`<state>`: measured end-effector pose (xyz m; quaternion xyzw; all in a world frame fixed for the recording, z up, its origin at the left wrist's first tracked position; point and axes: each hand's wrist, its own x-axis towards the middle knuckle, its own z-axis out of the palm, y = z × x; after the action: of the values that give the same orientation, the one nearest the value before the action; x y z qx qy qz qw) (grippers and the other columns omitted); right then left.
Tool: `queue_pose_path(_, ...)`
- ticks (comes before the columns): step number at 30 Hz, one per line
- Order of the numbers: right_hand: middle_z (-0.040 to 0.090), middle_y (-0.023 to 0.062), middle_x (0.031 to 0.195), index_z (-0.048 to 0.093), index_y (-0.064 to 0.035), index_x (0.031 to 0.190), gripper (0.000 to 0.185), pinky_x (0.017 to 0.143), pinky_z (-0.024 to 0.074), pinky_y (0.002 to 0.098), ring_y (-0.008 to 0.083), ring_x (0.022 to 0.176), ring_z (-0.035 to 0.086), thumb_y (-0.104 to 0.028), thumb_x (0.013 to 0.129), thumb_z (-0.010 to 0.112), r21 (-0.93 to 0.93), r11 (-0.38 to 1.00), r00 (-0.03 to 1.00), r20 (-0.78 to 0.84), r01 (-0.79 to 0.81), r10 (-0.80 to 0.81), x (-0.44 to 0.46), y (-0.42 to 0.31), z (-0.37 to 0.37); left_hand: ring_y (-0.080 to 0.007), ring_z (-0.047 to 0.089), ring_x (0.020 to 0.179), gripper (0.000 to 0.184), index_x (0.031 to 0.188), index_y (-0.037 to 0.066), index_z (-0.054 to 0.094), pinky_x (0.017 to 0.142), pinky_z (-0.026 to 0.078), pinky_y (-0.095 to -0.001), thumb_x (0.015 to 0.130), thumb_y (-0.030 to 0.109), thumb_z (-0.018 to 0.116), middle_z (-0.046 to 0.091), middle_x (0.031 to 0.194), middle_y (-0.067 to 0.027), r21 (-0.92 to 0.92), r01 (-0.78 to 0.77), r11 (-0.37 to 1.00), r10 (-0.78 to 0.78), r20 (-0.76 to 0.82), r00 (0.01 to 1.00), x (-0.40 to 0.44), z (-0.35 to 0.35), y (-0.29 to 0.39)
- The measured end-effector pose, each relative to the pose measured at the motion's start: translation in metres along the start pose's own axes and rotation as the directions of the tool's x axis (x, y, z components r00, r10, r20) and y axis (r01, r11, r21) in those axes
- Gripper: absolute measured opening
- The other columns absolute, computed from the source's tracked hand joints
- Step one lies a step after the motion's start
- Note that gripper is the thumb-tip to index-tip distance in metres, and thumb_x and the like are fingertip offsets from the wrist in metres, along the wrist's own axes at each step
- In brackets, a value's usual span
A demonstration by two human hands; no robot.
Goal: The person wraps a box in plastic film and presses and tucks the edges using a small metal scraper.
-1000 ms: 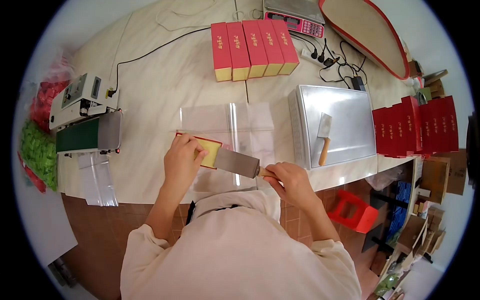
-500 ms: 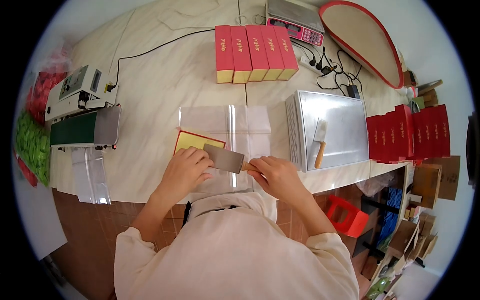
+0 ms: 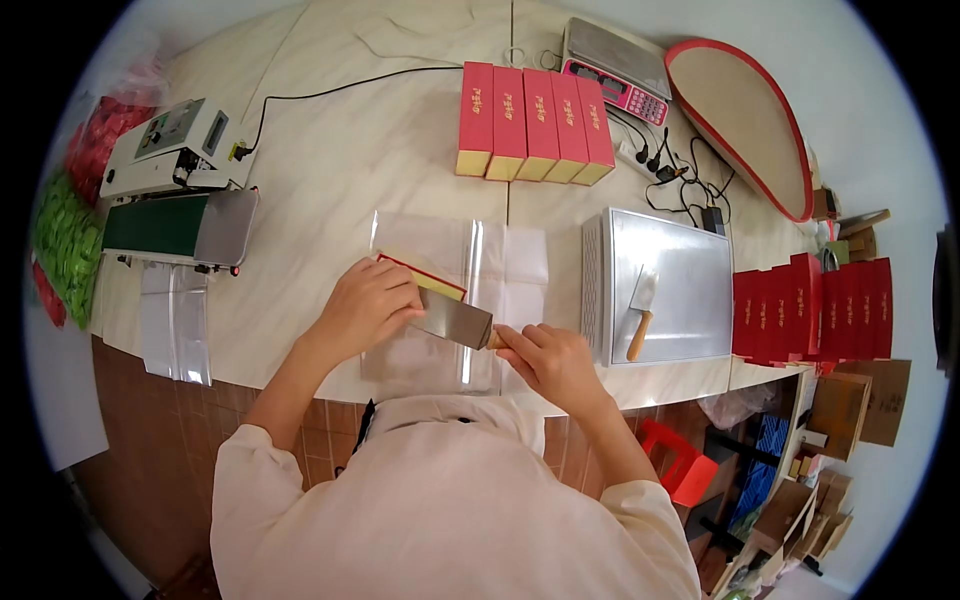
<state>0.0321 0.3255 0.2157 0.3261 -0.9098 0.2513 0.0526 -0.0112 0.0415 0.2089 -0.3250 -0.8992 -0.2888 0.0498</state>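
One cleaver, blade toward left hand

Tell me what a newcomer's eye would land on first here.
Probably the row of five red boxes standing toward the far side of the table. Next, the broad metal blade in front of the person, its handle in the right hand, then the bright red stool on the floor at right.
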Motion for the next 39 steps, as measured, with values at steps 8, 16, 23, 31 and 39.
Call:
queue_pose_path(8,0.054,0.0024,0.065,0.066,-0.0066,0.107,0.025,0.048,0.0425,0.0336,0.0203,0.055,0.055,-0.019,0.085,0.071,0.005,0.998,0.998,0.001,0.056,-0.056,-0.005,-0.002,0.0,-0.0228,0.056,0.083,0.021,0.072,0.009,0.057,0.085,0.044,-0.0406,0.076,0.022,0.073,0.056,0.08,-0.0024,0.06,-0.003,0.998,0.003,-0.015,1.0,0.0,0.012,-0.004)
queue_pose_path(16,0.055,0.003,0.065,0.066,-0.0064,0.103,0.023,0.049,0.0437,0.0338,0.0212,0.055,0.056,-0.02,0.085,0.071,0.047,0.999,1.0,-0.029,0.008,-0.007,-0.025,0.011,-0.011,-0.0224,0.056,0.082,0.015,0.073,0.01,0.062,0.081,0.044,-0.0371,0.075,0.018,0.074,0.057,0.08,-0.0022,0.06,0.009,0.998,-0.006,-0.042,0.999,-0.002,0.008,-0.003)
queue_pose_path(23,0.059,0.0059,0.066,0.07,-0.0038,0.101,0.023,0.048,0.0423,0.0338,0.0222,0.055,0.056,-0.019,0.084,0.073,0.153,0.976,0.988,-0.005,-0.153,0.155,-0.049,0.017,-0.025,-0.0194,0.057,0.085,0.01,0.076,0.01,0.063,0.081,0.043,-0.0344,0.077,0.014,0.072,0.059,0.082,-0.0001,0.096,-0.044,0.994,0.047,-0.028,0.998,0.005,0.011,-0.007)
queue_pose_path(31,0.059,0.008,0.066,0.07,-0.0021,0.105,0.024,0.049,0.043,0.0337,0.0238,0.054,0.055,-0.015,0.085,0.071,0.313,0.941,0.989,-0.024,-0.133,0.147,-0.028,-0.005,-0.002,-0.0212,0.058,0.088,0.012,0.077,0.009,0.062,0.081,0.043,-0.0359,0.076,0.015,0.073,0.059,0.085,-0.0016,0.134,-0.012,0.991,0.013,-0.006,1.0,0.011,0.015,-0.007)
queue_pose_path(39,0.057,0.0061,0.064,0.07,-0.0041,0.105,0.024,0.048,0.0429,0.0347,0.0233,0.054,0.055,-0.016,0.084,0.072,0.132,0.978,0.985,-0.037,-0.16,0.166,-0.017,0.002,0.001,-0.0243,0.06,0.086,0.014,0.083,0.008,0.06,0.077,0.045,-0.0367,0.076,0.009,0.072,0.059,0.085,-0.0056,0.187,0.052,0.981,-0.044,-0.046,0.998,0.008,0.014,-0.007)
